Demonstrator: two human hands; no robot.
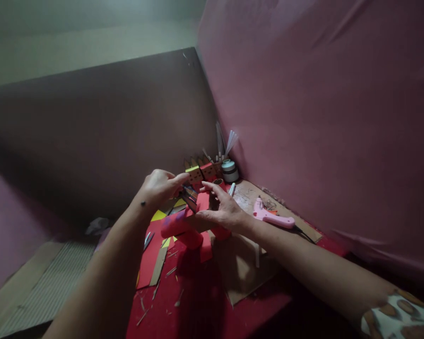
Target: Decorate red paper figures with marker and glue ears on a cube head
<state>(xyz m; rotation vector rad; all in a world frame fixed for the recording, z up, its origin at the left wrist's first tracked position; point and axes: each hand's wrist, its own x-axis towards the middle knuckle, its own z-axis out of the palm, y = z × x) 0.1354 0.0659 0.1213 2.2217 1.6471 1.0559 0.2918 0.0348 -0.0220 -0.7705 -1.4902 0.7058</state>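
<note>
My left hand (162, 183) is closed, its fingers at the upper ends of several slim, dark pencil-like sticks (190, 197). Their lower ends meet a red paper-covered box (202, 202). My right hand (224, 207) grips that box from the right, with the thumb along its near side and the fingers over its top. Below and to the left lies a red paper-covered roll (173, 225) with purple marks. The fingertips of my left hand are partly hidden, and so is the far side of the box.
A pink glue gun (272, 215) with a dark cord lies right of my hands. Behind stand small boxes with drawn faces (194, 175), a lidded jar (229, 171) and white sticks (231, 142). Cardboard (245, 278) and paper scraps cover parts of the red table (173, 310). A pink wall bounds the right.
</note>
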